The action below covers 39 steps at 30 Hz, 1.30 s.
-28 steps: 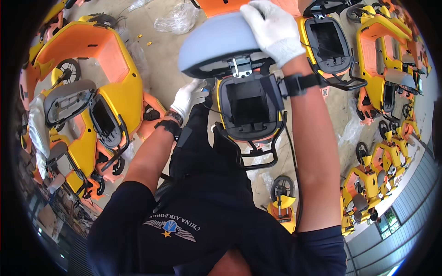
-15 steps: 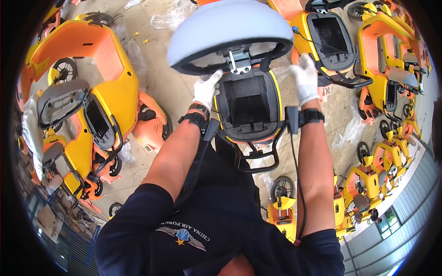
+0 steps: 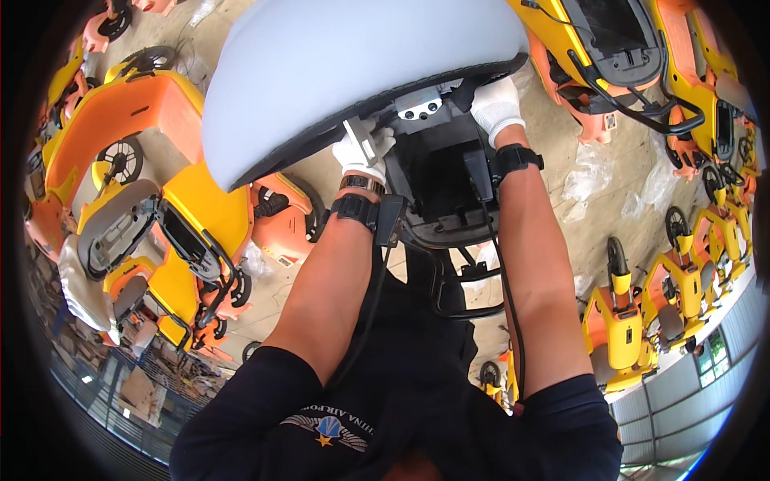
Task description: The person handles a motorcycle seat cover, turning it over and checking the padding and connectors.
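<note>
A scooter seat (image 3: 361, 72) in a pale cover with a dark rim is tilted up over the black storage box (image 3: 437, 180) of the scooter before me. A metal hinge bracket (image 3: 419, 106) joins the seat's far end to the box. My left hand (image 3: 358, 154), in a white glove, is under the seat's near edge, beside the box's left wall. A pale metal latch piece (image 3: 360, 141) partly covers its fingers, so their grip is unclear. My right hand (image 3: 496, 108), gloved too, closes on the seat's rim right of the hinge, fingertips partly hidden.
A black rear rack (image 3: 449, 309) sticks out toward me. Another yellow scooter with its seat raised (image 3: 132, 224) stands at left. At upper right is one with an uncovered box (image 3: 622, 44). More scooters (image 3: 618, 329) line the right. Plastic wrap (image 3: 589, 172) lies on the floor.
The seat has come closer to me and tilted down over the left. My right hand has moved inward onto its rim; my left is now under it. My view has shifted.
</note>
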Available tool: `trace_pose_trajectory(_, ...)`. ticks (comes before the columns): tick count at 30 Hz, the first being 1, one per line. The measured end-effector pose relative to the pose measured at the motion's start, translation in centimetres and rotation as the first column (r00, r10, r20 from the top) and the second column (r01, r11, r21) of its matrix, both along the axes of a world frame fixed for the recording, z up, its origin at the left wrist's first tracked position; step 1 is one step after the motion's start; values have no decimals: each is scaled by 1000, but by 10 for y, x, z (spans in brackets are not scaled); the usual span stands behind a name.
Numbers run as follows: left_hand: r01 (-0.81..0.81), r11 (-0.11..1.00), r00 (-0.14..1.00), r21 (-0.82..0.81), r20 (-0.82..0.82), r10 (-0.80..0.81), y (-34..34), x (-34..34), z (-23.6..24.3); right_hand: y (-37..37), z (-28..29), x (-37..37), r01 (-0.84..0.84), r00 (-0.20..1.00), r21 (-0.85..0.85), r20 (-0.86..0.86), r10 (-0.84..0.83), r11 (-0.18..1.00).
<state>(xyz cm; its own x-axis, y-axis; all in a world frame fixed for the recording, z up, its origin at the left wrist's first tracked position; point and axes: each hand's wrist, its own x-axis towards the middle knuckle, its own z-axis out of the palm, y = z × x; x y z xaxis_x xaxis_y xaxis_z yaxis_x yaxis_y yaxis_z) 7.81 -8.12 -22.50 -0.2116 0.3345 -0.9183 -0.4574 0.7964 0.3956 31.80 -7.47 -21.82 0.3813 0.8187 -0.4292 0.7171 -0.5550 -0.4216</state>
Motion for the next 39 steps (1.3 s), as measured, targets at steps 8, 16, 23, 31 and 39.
trace_pose_trajectory(8, 164, 981, 980, -107, -95, -175, 14, 9, 18, 2, 11, 7, -114, 993, -76, -51, 111, 991)
trace_pose_trajectory(16, 360, 920, 932, -156, 9, -364, 15, 1, 29, -4, 22, 6, -10, 994, -91, -110, 0, 996)
trace_pose_trajectory(23, 217, 968, 973, -128, 113, -204, 15, 9, 45, -1, 56, -13, 39, 997, -259, -58, -56, 965)
trace_pose_trajectory(31, 272, 962, 947, 13, 175, -270, 9, 1, 41, -11, 63, -11, 30, 991, -108, -125, -44, 994)
trace_pose_trajectory(39, 773, 249, 527, 584, -371, -765, -16, -4, 174, -62, 130, -16, 370, 913, 397, -323, -249, 840)
